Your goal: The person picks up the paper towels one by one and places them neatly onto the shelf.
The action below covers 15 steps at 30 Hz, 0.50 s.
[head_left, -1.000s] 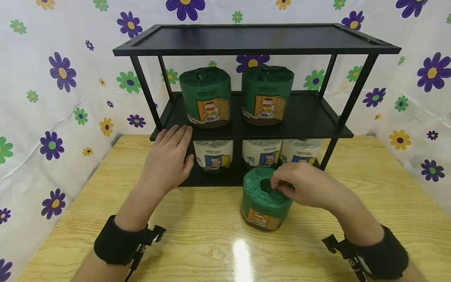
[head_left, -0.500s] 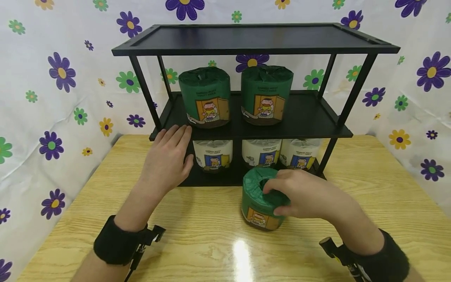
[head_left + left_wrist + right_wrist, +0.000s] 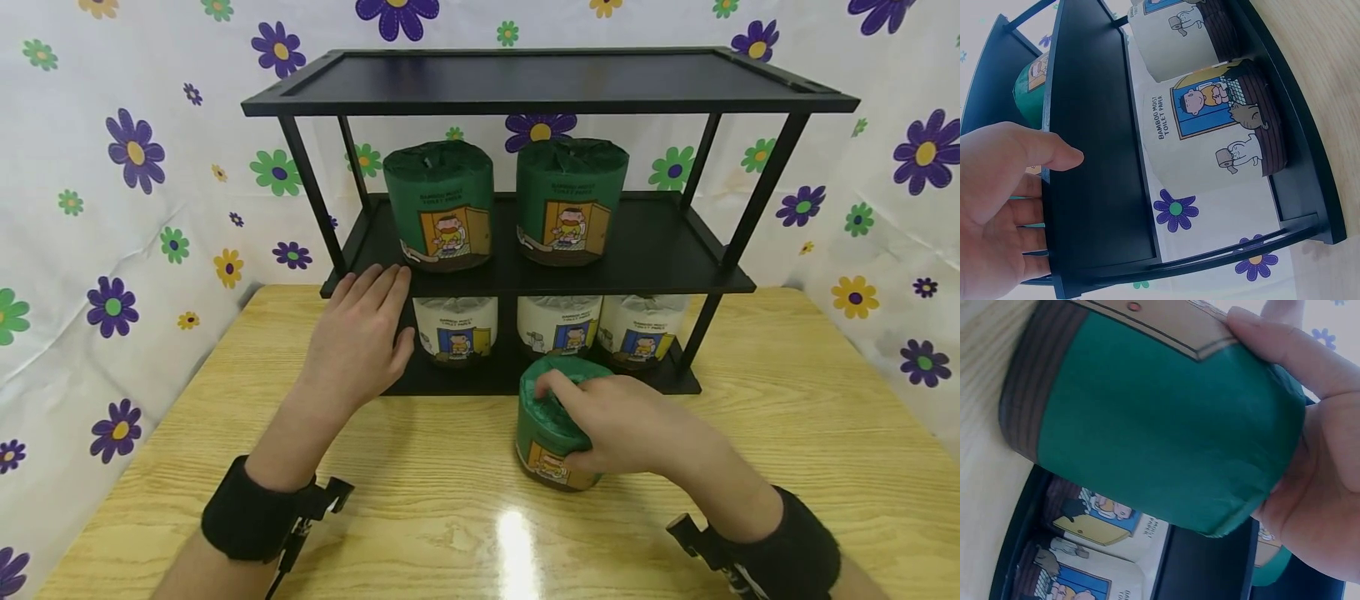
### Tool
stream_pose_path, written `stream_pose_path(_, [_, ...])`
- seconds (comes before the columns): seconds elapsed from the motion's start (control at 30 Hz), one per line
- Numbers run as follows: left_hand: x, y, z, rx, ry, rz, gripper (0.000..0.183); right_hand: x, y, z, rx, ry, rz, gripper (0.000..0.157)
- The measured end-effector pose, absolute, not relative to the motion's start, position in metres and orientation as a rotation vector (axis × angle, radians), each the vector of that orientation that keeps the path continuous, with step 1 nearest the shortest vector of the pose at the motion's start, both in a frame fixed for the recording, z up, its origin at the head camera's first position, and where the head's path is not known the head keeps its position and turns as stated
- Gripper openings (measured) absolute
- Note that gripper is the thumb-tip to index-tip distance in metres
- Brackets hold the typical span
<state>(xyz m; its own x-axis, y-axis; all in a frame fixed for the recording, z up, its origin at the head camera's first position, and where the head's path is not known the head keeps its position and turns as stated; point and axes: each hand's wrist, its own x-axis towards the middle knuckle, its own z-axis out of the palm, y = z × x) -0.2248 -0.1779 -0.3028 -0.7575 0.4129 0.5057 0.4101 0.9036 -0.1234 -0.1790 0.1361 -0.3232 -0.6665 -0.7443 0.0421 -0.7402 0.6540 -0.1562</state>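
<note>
A green-wrapped toilet roll (image 3: 551, 429) stands upright on the table, just in front of the rack. My right hand (image 3: 630, 425) grips it from the right, a bent finger over its top and the thumb against its printed front. In the right wrist view the palm hides the top of the roll (image 3: 1166, 425). My left hand (image 3: 360, 337) rests straight fingers on the front edge of the rack's middle shelf (image 3: 652, 246), near its left end. The left wrist view shows its thumb (image 3: 1063, 155) below that edge.
Two more green toilet rolls, one left (image 3: 438, 208) and one right (image 3: 572, 204), stand on the middle shelf. Beneath are white toilet rolls: left (image 3: 455, 329), middle (image 3: 557, 325) and right (image 3: 641, 329). The black rack's top shelf (image 3: 540, 79) overhangs. A flowered cloth (image 3: 75, 250) hangs behind.
My right hand has shifted left over the green toilet roll, going from fingertips at its centre hole to a wider grip with the thumb on its front. The left hand stays put.
</note>
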Motion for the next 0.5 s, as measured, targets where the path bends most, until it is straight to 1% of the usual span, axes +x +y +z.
stream_pose_path(0.3, [-0.2252,-0.1772,-0.3019,-0.590,-2.527,0.015,0.060,-0.1855,0.1371,-0.3314,-1.419,2.861,-0.244,0.076])
stream_pose_path(0.5, [-0.2247,-0.1771,-0.3026,-0.588,-2.532,0.015,0.060,-0.1892,0.1392,-0.3316,-1.430,2.832,-0.272,0.073])
